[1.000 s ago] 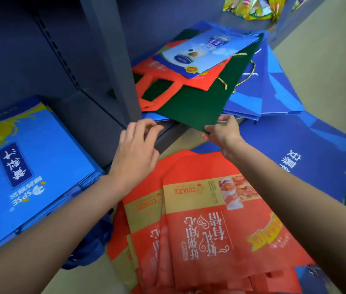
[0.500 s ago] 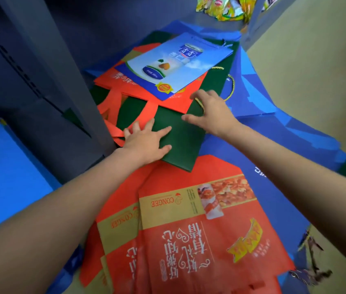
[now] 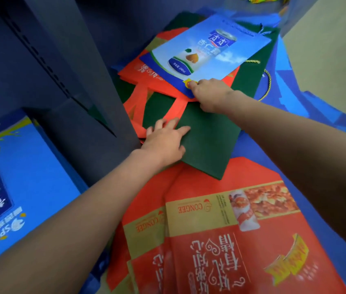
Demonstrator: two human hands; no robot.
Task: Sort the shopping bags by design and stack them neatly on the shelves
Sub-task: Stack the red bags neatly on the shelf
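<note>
Head view: red congee bags (image 3: 231,240) fanned nearest. Left hand (image 3: 164,141) flat on green bag (image 3: 208,136), fingers spread. Right hand (image 3: 209,94) beyond, fingers pinching near edge of light-blue can-print bag (image 3: 210,52), topmost on mixed pile beside shelf upright (image 3: 87,66).

"CONGEE" on red bags (image 3: 252,240), "SPSE" on blue bag (image 3: 19,198)

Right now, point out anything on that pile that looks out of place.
The pile is mixed and askew: a light blue bag lies crooked on a red bag, both on a green bag whose corner overhangs the red Congee bags. The right hand pinches the light blue bag's corner; the left hand presses the green one.
</note>
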